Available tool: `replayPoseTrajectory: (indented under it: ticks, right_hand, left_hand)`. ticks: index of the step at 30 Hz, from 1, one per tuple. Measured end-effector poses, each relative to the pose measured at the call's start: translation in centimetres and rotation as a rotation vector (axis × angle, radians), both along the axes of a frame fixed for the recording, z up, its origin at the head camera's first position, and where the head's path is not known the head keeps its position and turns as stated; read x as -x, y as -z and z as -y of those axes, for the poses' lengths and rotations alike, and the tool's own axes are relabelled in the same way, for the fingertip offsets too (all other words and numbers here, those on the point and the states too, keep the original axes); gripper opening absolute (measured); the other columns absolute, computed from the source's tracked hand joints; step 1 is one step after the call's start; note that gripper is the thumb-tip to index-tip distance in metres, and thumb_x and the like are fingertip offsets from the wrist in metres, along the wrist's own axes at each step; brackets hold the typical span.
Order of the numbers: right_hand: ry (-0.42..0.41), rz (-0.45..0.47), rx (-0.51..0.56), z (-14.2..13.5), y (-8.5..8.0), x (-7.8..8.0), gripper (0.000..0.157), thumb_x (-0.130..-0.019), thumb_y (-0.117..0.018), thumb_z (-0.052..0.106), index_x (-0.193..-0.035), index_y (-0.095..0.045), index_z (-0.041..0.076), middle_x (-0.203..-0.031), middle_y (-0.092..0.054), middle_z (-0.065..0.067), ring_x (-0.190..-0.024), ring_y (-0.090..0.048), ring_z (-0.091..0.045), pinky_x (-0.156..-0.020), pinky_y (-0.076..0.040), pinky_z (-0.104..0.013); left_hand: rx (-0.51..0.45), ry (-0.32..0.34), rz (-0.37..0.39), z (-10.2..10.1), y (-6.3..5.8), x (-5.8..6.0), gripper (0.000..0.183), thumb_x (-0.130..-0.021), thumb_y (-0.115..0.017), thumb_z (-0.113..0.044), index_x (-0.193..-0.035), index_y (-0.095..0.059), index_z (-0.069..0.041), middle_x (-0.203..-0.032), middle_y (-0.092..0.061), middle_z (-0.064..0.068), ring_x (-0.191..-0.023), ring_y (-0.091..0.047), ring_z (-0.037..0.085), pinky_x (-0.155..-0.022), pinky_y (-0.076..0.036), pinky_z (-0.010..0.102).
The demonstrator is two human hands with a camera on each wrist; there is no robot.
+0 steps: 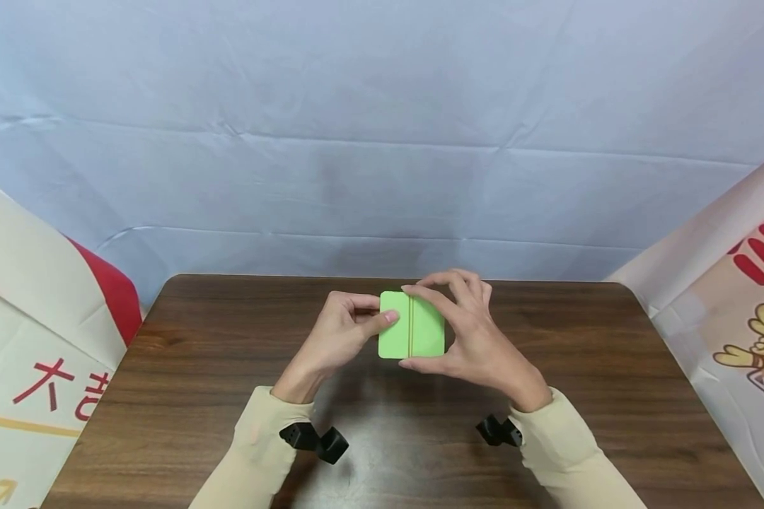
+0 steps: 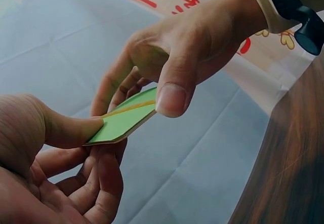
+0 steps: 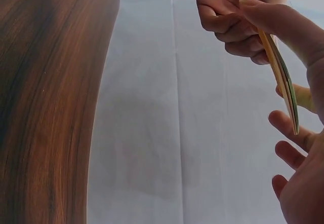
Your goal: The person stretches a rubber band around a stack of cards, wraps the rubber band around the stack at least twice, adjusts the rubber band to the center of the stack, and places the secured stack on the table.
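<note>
A thin, light-green square pad (image 1: 428,332) with rounded corners is held between both hands above the table; its edge shows layers in the right wrist view. A narrow yellow band (image 2: 129,108) runs across its face, seen as two thin lines in the head view. My left hand (image 1: 337,336) pinches the pad's left side, thumb on the face and fingers behind. My right hand (image 1: 474,336) grips the right part by opposite edges, the thumb at the near edge and a finger at the far edge. Its other fingers stand off the pad in the right wrist view.
A dark brown wooden table (image 1: 184,396) lies below the hands. Behind it hangs a pale blue-grey cloth (image 1: 382,184). Printed sheets with red characters hang at the left (image 1: 32,339) and right (image 1: 732,311). Black camera mounts (image 1: 315,440) sit on both wrists.
</note>
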State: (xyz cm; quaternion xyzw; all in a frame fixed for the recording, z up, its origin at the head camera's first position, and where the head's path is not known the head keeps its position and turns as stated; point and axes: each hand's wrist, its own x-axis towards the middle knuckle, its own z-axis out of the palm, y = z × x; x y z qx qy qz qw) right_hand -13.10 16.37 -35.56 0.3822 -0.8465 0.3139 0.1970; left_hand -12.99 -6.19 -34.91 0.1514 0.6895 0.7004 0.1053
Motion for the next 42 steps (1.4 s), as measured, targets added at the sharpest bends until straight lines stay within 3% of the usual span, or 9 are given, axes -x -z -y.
replayPoseTrajectory:
  ticks: [29,42]
  right_hand:
    - [0.009,0.010,-0.039,-0.28,-0.13,0.04,0.100,-0.060,-0.097,0.048,-0.146,-0.053,0.021,-0.133,-0.048,-0.003,-0.128,-0.033,-0.032,-0.096,-0.021,-0.053]
    - [0.005,0.013,-0.039,-0.21,-0.13,0.19,0.095,-0.061,-0.096,0.048,-0.143,-0.056,0.020,-0.133,-0.049,-0.004,-0.128,-0.033,-0.032,-0.095,-0.021,-0.053]
  left_hand:
    - [0.025,0.009,0.042,0.54,0.02,0.48,0.021,-0.094,-0.070,-0.003,-0.109,-0.072,0.011,-0.094,-0.075,0.019,-0.080,-0.073,0.015,-0.077,-0.055,0.029]
    - [0.012,0.015,0.025,0.57,0.48,0.69,0.020,-0.095,-0.069,-0.003,-0.107,-0.072,0.013,-0.093,-0.075,0.019,-0.079,-0.073,0.014,-0.076,-0.056,0.028]
